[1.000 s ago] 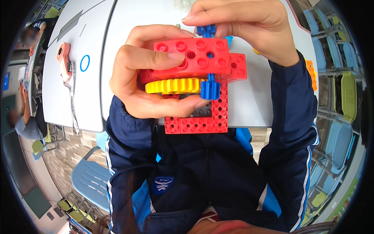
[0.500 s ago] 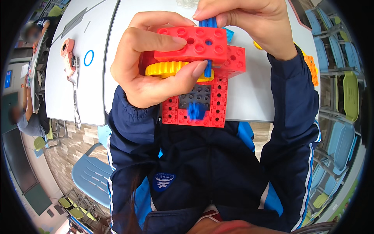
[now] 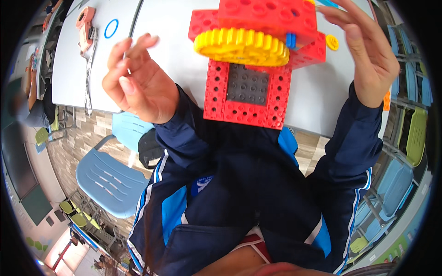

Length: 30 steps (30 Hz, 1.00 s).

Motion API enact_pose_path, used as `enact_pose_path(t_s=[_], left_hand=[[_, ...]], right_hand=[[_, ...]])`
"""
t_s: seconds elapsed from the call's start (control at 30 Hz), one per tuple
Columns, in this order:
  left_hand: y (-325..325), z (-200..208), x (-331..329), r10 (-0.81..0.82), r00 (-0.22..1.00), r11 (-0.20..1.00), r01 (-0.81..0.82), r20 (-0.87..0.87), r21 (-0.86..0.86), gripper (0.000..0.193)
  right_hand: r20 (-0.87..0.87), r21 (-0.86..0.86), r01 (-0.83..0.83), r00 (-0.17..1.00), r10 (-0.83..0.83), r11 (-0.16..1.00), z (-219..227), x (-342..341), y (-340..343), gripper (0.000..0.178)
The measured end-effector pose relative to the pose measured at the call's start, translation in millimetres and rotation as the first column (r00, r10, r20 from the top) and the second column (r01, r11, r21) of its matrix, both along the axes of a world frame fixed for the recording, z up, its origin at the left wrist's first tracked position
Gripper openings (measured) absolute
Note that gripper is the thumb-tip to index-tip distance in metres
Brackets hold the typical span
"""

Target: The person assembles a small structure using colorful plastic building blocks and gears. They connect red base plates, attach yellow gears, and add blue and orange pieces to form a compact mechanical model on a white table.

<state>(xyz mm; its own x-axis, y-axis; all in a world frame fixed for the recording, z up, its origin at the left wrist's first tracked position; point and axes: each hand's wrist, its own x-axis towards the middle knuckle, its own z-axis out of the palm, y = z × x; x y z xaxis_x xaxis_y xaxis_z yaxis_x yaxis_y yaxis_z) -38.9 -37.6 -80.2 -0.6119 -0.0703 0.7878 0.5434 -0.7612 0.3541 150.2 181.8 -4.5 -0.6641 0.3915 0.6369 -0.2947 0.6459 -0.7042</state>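
Observation:
A model of red building bricks stands at the table's near edge, a dark grey studded plate framed in its lower part. Across its upper part sits a large yellow gear wheel, and to the right of it a short blue axle end shows beneath the top red beam. My left hand is left of the model, apart from it, fingers loosely bent and holding nothing. To the right, my right hand is raised with fingers spread, nothing seen in it. The model's top is cut off.
On the table's left lie a salmon-coloured tool with a long printed strip and a blue ring. A small yellow round piece sits right of the model, and an orange piece lies beyond my right wrist. Blue chairs stand at the lower left.
Both hands have let go of the model and moved apart, left hand leftward, right hand rightward. A blurred blue piece before the grey plate no longer shows. The view has shifted.

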Motion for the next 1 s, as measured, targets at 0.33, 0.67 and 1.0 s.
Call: enact_pose_path(t_s=[0.33, 0.67, 1.0], left_hand=[[-42, -31, -6, 0.23, 0.92, 0.968, -0.25, 0.317, 0.023, 0.025], [-44, -34, -12, 0.211, 0.912, 0.977, -0.203, 0.351, -0.059, 0.026], [-37, -26, -8, 0.259, 0.89, 0.958, -0.187, 0.374, -0.219, 0.022]], right_hand=[[-0.057, -0.219, -0.571, 0.817, 0.574, 0.791, -20, 76, -68, 0.017], [0.231, -0.532, -0.655, 0.499, 0.836, 0.537, -267, -4, -237, 0.039], [0.638, 0.0, -0.888, 0.354, 0.684, 0.459, -239, 17, -209, 0.03]])
